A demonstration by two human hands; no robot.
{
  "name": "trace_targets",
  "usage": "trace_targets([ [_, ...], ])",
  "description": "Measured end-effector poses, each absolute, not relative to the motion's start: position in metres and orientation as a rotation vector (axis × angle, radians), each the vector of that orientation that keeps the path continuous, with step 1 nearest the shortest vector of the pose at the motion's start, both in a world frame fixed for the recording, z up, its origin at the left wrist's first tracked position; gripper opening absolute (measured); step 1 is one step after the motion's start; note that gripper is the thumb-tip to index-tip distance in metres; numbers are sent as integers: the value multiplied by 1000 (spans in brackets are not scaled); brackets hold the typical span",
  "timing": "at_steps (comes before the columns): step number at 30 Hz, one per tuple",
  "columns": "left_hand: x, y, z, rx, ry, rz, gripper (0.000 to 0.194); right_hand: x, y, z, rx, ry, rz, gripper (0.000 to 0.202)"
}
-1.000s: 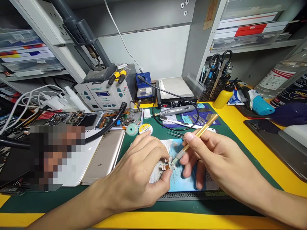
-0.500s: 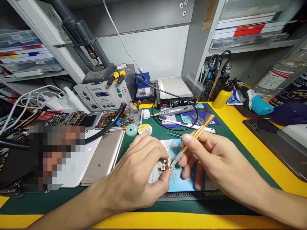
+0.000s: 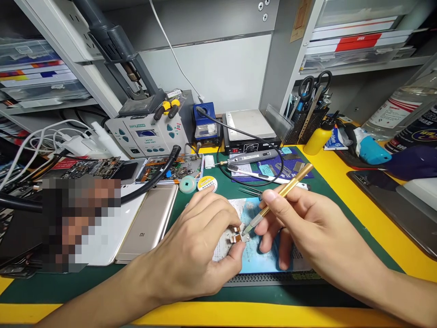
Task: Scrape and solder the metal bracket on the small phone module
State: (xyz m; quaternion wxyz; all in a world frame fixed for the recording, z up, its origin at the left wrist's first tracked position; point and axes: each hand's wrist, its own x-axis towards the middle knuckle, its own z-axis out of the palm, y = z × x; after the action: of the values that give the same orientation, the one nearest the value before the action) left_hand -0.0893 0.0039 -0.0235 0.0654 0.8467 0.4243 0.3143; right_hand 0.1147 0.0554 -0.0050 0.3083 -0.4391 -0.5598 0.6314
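Note:
Between its thumb and fingers, my left hand [image 3: 201,241] pinches a small copper-coloured flex part [image 3: 235,238] with a shiny metal end. A gold-handled craft knife [image 3: 288,189] is in my right hand [image 3: 307,223], held like a pen and slanting down to the left. Its blade tip is at the metal end of the part; whether it touches is too small to tell. Beneath both hands lies a light blue printed sheet [image 3: 264,259]. Thin tweezers [image 3: 251,191] lie just beyond my right hand, which hides their far end.
Behind the hands are a white toothbrush [image 3: 262,175], a grey pen-shaped tool [image 3: 252,157] with a cable, and a hot plate [image 3: 251,125]. Phones [image 3: 146,223] and a black hose [image 3: 150,187] lie left. A yellow bottle [image 3: 319,136] stands right. Green mat [image 3: 355,223] covers the bench.
The craft knife's tip has shifted slightly up and its handle has tilted a little flatter. My left hand keeps its pinch on the flex part. The whole view has moved a few pixels.

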Motion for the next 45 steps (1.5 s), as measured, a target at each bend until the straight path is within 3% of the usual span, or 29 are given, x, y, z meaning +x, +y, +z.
trace_targets([
  [45,-89,4,-22,2556,1298,945,18,115,53,-3,-1180,-1476,1664,40],
])
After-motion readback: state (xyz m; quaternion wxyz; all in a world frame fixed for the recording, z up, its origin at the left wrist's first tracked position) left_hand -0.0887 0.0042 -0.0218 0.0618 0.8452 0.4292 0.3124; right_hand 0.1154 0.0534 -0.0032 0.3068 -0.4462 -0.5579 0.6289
